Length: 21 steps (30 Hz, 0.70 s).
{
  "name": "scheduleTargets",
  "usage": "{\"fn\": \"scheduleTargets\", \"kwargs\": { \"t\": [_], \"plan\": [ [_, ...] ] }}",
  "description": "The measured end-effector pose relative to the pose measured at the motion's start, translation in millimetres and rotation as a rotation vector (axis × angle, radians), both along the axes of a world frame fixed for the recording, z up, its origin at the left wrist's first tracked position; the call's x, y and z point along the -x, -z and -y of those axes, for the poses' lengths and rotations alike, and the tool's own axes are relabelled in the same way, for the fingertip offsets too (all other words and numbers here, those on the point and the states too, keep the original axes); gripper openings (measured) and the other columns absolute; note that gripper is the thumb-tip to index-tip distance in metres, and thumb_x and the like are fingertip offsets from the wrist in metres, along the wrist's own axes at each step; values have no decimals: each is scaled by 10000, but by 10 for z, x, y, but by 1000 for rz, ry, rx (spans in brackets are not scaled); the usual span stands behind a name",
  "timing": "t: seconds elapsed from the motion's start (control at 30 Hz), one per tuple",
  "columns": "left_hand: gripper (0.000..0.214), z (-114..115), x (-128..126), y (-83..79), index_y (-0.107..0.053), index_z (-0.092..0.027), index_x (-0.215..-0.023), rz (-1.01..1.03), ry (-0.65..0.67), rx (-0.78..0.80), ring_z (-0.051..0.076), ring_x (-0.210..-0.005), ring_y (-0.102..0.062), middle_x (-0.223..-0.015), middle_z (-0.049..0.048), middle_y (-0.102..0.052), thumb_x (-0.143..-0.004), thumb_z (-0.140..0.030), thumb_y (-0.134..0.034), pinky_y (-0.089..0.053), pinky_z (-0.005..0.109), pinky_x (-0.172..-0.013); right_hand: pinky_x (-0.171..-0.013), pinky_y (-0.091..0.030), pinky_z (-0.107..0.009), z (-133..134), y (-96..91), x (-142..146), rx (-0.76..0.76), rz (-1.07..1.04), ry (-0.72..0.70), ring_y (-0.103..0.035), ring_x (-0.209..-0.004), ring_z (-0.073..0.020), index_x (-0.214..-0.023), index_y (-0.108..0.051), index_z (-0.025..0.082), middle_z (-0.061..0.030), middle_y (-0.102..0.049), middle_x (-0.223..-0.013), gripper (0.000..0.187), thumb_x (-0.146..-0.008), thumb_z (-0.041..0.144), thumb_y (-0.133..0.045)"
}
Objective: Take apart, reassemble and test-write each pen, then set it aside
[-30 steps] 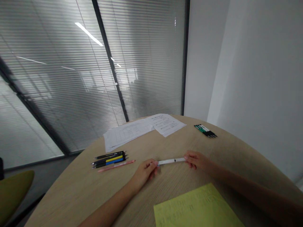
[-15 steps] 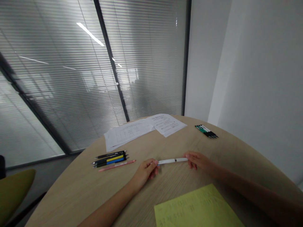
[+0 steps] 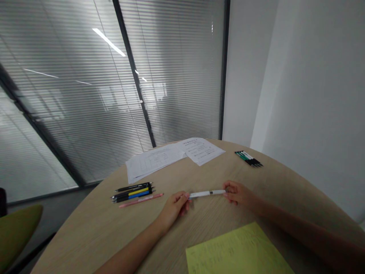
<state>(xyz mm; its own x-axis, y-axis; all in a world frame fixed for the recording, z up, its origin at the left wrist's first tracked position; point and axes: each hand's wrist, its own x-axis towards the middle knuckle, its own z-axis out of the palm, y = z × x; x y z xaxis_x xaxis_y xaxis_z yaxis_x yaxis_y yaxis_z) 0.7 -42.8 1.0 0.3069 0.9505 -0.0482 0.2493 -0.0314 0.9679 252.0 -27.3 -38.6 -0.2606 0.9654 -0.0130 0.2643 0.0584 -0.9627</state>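
A white pen (image 3: 207, 193) is held level just above the round wooden table (image 3: 85, 232), one end in each of my hands. My left hand (image 3: 174, 208) pinches its left end with curled fingers. My right hand (image 3: 239, 193) pinches its right end, fingers closed round the tip. A yellow sheet of paper (image 3: 236, 253) lies on the table right in front of me, below both hands.
Several pens in black, yellow and blue with a pink one (image 3: 134, 192) lie to the left. White printed papers (image 3: 168, 156) are spread at the far side. A small bunch of dark and green pens (image 3: 248, 158) lies far right. An olive chair (image 3: 17, 228) stands lower left.
The hands and the pen have hardly shifted; the pen sits very slightly higher in view.
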Motion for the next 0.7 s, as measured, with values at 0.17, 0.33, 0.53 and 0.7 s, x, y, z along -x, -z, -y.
{"fn": "scheduleTargets", "kwargs": {
  "t": [0.17, 0.33, 0.53, 0.7],
  "plan": [
    [372, 24, 3, -24, -501, -156, -573, 28, 2, 6, 62, -378, -345, -459, -49, -460, -661, -517, -492, -227, 197, -402, -373, -307, -171, -15, 35, -25, -30, 14, -18, -411, -395, -59, -808, -502, 195, 74, -465, -493, 236, -655, 373, -533],
    [382, 29, 3, -38, -500, -154, -566, 24, 8, 7, 61, -379, -333, -452, -54, -445, -663, -523, -491, -223, 196, -403, -403, -328, -184, -9, 52, -49, -98, 68, -17, -418, -402, -62, -666, -510, 175, 47, -482, -489, 285, -723, 449, -458],
    [372, 41, -10, -61, -513, -153, -572, 73, -68, -8, 62, -371, -330, -445, -52, -455, -665, -513, -491, -233, 194, -406, -384, -319, -184, 2, -22, -27, -30, -49, 19, -417, -385, -67, -728, -485, 178, 60, -485, -474, 307, -677, 479, -510],
    [362, 18, 4, -52, -523, -148, -567, 120, -113, -5, 64, -367, -345, -441, -47, -461, -651, -500, -505, -232, 194, -399, -370, -309, -187, -11, -56, -39, 43, -153, 60, -416, -370, -64, -721, -461, 184, 64, -486, -469, 314, -644, 478, -537]
  ]
}}
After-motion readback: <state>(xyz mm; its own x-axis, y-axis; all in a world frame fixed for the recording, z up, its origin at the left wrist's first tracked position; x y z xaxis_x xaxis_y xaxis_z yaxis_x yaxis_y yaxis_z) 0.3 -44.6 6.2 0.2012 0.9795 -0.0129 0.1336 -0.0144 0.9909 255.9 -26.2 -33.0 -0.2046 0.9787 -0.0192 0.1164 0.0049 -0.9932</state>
